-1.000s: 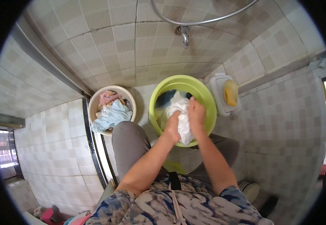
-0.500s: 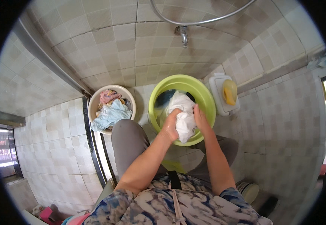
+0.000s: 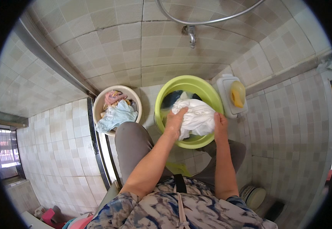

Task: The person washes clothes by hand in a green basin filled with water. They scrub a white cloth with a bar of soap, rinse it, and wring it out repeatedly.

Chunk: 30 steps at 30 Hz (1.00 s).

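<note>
A white garment point(image 3: 197, 116) is stretched between my two hands over a lime-green bucket point(image 3: 160, 89). My left hand point(image 3: 174, 123) grips its left side, thumb on top. At the right edge of the cloth, my right hand point(image 3: 221, 126) is closed around a bunch of it, near the bucket's rim. The lower part of the garment hangs down into the bucket. Behind it, dark cloth point(image 3: 172, 98) lies in cloudy water, partly hidden by the white fabric.
Left of the bucket stands a cream basin point(image 3: 97, 105) with light blue and pink clothes point(image 3: 117, 116). On the right, a white lidded container point(image 3: 222, 91) carries a yellow scoop point(image 3: 237, 94). A metal tap point(image 3: 191, 36) and a shower hose point(image 3: 208, 23) are on the tiled wall ahead.
My hands have moved apart, the right one outward to the right. The white garment, bunched before, is now spread wider between them.
</note>
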### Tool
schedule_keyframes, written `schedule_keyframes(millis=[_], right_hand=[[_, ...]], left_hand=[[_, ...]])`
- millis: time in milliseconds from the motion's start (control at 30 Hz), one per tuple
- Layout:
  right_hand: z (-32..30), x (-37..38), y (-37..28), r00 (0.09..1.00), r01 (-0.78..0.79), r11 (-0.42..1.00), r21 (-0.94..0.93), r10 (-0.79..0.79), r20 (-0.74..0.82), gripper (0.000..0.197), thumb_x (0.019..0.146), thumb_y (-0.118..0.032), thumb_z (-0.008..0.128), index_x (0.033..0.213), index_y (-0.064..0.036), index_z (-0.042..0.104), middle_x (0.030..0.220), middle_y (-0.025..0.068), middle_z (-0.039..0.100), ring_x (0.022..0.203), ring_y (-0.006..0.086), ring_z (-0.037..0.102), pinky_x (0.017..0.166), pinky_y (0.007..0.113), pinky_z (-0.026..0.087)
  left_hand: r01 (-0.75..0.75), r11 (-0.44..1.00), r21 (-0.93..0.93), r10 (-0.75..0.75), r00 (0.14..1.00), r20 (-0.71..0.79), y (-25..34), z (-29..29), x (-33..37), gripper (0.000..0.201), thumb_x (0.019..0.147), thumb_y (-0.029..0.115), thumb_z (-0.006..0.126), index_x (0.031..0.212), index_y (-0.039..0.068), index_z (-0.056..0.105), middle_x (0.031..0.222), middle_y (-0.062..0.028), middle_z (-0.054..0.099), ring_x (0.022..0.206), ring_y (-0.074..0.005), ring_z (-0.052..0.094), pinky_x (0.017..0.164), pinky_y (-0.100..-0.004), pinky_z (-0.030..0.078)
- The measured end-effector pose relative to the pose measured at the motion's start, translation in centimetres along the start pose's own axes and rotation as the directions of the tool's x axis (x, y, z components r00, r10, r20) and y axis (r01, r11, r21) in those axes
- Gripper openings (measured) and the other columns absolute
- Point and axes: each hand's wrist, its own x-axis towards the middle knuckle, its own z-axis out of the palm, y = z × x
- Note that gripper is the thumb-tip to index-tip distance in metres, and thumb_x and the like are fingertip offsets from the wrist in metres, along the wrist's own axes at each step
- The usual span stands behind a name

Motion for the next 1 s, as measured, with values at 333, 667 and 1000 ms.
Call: schedule_keyframes(millis=[333, 667, 1000], right_hand=[[-0.7, 0.9, 1.9, 0.998, -0.054, 0.987, 0.152, 0.057, -0.010, 0.032, 0.094, -0.025, 0.043, 0.102, 0.0037, 0.056, 0.093, 0.0073, 0.060, 0.083, 0.0134, 0.056, 0.074, 0.027, 0.045], [-0.2, 1.3, 3.1, 0.998, -0.070, 0.962, 0.264, 0.067, 0.022, 0.030, 0.095, -0.024, 0.041, 0.098, 0.0015, 0.057, 0.092, 0.0062, 0.061, 0.082, 0.0125, 0.057, 0.073, 0.026, 0.046], [9.2, -8.1, -6.1, 0.910, 0.303, 0.857, -0.416, -0.130, 0.393, 0.019, 0.082, -0.019, 0.058, 0.097, -0.0091, 0.052, 0.078, 0.0160, 0.060, 0.072, 0.0292, 0.061, 0.063, 0.035, 0.046]], left_hand=[[0.023, 0.957, 0.288, -0.009, 0.999, -0.050, -1.4, -1.1, 1.1, 0.054, 0.077, 0.022, 0.067, 0.119, -0.004, 0.045, 0.113, -0.0148, 0.055, 0.100, -0.0209, 0.054, 0.084, -0.0314, 0.044], [0.022, 0.960, 0.280, -0.022, 1.000, -0.003, -2.2, -2.0, 2.1, 0.061, 0.076, 0.028, 0.068, 0.122, -0.005, 0.042, 0.114, -0.0156, 0.054, 0.101, -0.0213, 0.053, 0.085, -0.0310, 0.043], [0.257, 0.962, -0.094, -0.223, 0.935, 0.277, -3.1, -4.6, 4.1, 0.069, 0.076, 0.046, 0.058, 0.124, 0.002, 0.035, 0.116, -0.0173, 0.049, 0.095, -0.0273, 0.057, 0.081, -0.0379, 0.048]])
